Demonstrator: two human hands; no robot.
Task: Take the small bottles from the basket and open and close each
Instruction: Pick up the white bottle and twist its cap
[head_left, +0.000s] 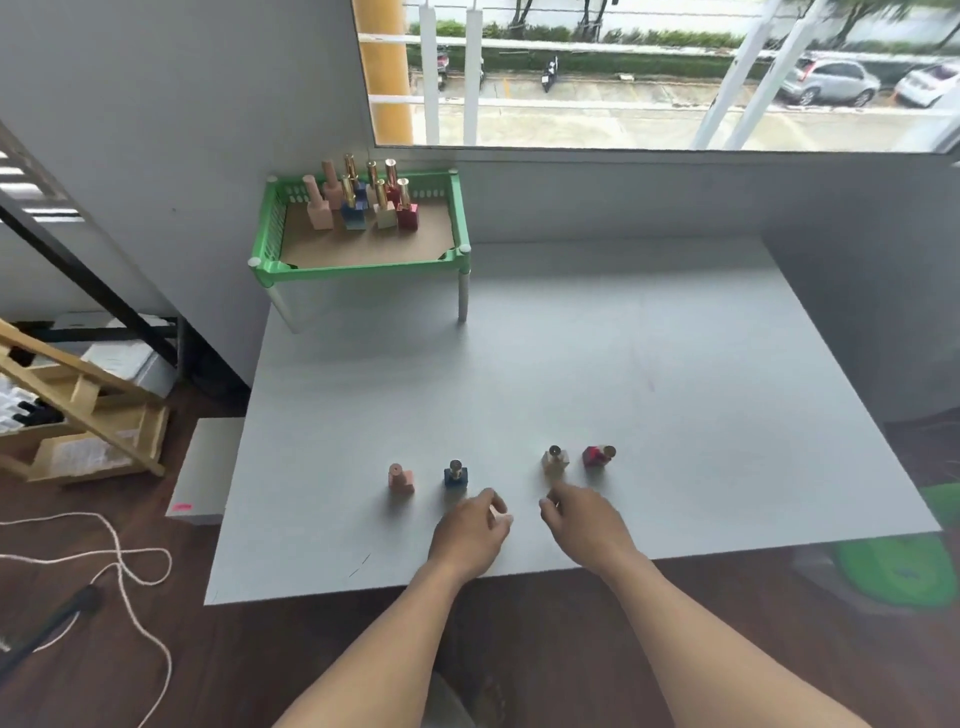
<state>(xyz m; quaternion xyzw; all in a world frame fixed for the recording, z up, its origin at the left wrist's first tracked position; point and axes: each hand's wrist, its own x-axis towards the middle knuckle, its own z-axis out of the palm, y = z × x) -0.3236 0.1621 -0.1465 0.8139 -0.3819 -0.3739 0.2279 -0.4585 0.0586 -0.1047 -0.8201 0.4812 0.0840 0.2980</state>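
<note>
Four small bottles stand in a row near the table's front edge: a pink bottle (401, 478), a blue bottle (455, 474), a cream bottle (555, 460) and a red bottle (597, 455). My left hand (472, 525) is just in front of the blue one, its fingers curled round a small pale object (502, 515) that is mostly hidden. My right hand (582, 519) hovers just in front of the cream bottle with curled fingers; whether it holds anything is hidden. Several more bottles (363, 202) stand upright in the green basket (358, 267) at the back left.
The basket stands on white legs on the grey table (597, 353). A wall and a window sill run behind it. On the floor at the left are a wooden rack (88, 410) and a loose white cord (119, 561); a green object (893, 571) lies at the right.
</note>
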